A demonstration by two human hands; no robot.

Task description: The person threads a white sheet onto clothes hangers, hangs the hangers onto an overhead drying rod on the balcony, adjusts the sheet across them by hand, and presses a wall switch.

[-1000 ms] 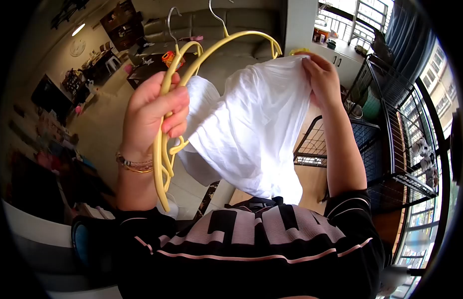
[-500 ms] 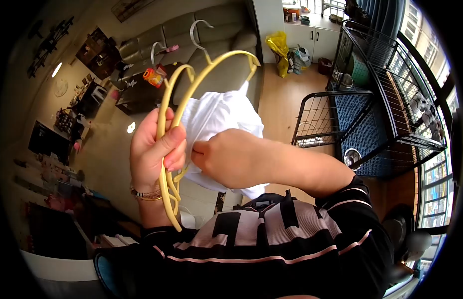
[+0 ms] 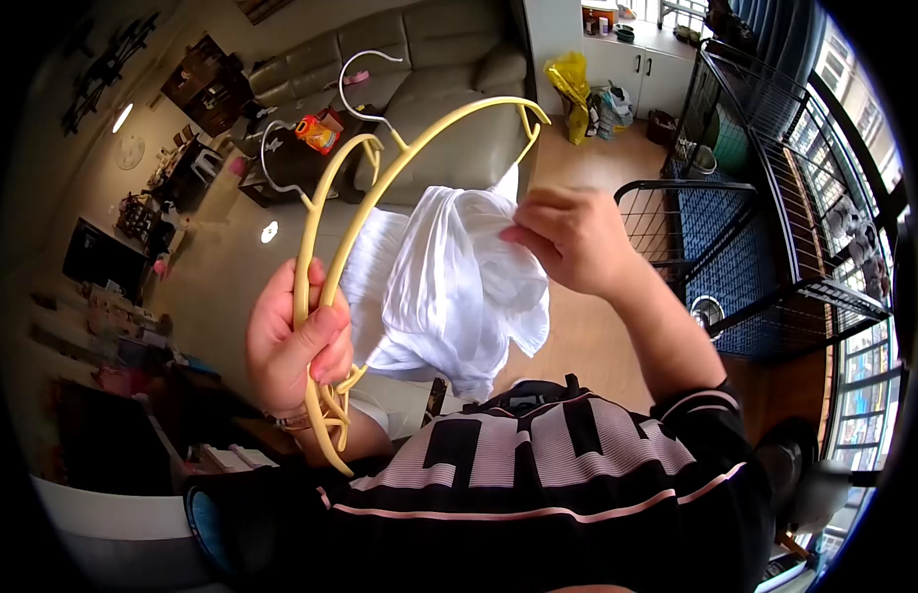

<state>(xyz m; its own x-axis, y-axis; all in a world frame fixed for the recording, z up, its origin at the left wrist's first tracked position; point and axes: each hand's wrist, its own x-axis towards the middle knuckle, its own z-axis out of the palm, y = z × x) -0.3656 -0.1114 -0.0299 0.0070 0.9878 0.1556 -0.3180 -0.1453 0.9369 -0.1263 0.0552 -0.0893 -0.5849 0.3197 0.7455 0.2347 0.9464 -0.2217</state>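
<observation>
Two yellow hangers (image 3: pixel 388 176) with pale metal hooks are gripped in my left hand (image 3: pixel 299 331), whose fingers wrap round their bars. Between the hangers and my right side hangs a bunched white garment (image 3: pixel 444 282); part of it reaches up near the right end of the larger hanger. My right hand (image 3: pixel 568 237) is at the garment's upper right edge, thumb and fingers pinched together on the white cloth.
A grey sofa (image 3: pixel 429 109) stands beyond the hangers, with a red and orange packet (image 3: pixel 317 134) on a low table. To the right are a black wire cage (image 3: pixel 736 227) and a yellow bag (image 3: pixel 569 89) by a white cabinet (image 3: pixel 632 74).
My right hand has moved right and up from the middle of the garment to its edge. The garment is more spread out, and my left hand has shifted slightly left and down with the hangers.
</observation>
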